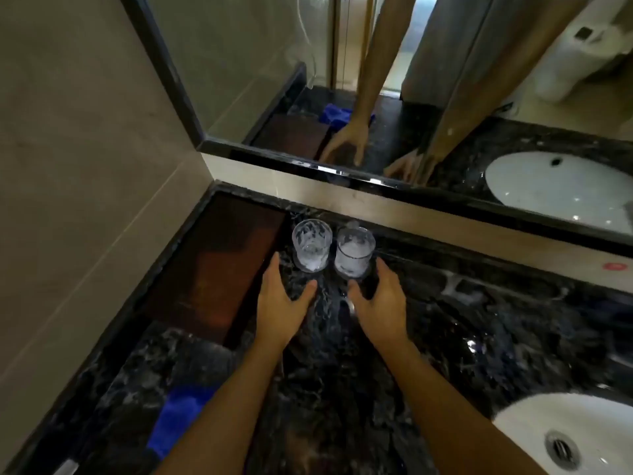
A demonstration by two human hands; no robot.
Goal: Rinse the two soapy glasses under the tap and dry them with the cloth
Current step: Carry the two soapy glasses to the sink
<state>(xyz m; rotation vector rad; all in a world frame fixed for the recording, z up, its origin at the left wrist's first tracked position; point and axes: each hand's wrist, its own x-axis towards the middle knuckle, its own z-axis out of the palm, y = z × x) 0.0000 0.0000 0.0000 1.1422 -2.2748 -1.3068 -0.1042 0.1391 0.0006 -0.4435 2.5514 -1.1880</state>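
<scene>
Two clear glasses coated with white foam stand side by side on the dark marble counter (342, 371), close to the back wall. The left glass (311, 245) is just beyond my left hand (282, 303), whose fingers are spread and hold nothing. The right glass (354, 252) stands just beyond my right hand (380, 303), also spread and not touching it. A blue cloth (178, 416) lies crumpled on the counter at the lower left, beside my left forearm. The tap is out of view.
A white oval sink (534, 426) with a metal drain is set into the counter at the lower right. A dark reddish-brown tray (212, 269) lies left of the glasses. A black-framed mirror (274, 80) above the backsplash reflects my arms. Tiled wall bounds the left.
</scene>
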